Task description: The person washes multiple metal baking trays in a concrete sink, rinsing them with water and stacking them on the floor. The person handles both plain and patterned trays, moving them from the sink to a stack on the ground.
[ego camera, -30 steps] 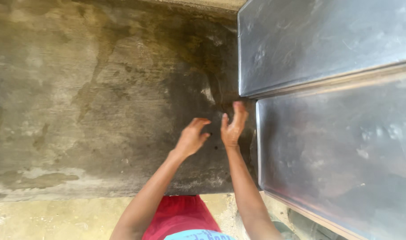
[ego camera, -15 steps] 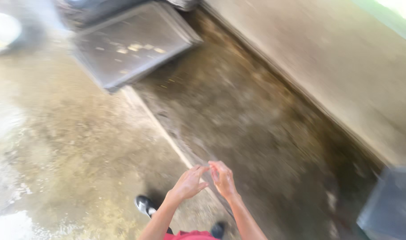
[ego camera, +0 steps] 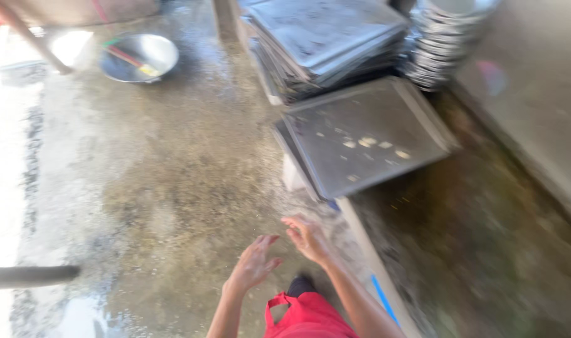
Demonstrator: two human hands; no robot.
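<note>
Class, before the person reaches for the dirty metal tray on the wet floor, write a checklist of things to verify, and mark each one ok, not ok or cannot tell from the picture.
1. Left hand free: ok, open and holding nothing.
2. Right hand free: ok, open and holding nothing.
3. Dirty tray within view and uncovered: ok, it lies tilted in front of the tray stack, crumbs on its face.
4. Hands touching the tray: not ok, both are apart from it.
5. Floor dry underfoot: not ok, it looks wet.
6. Tray resting steadily: cannot tell, the picture is blurred.
</note>
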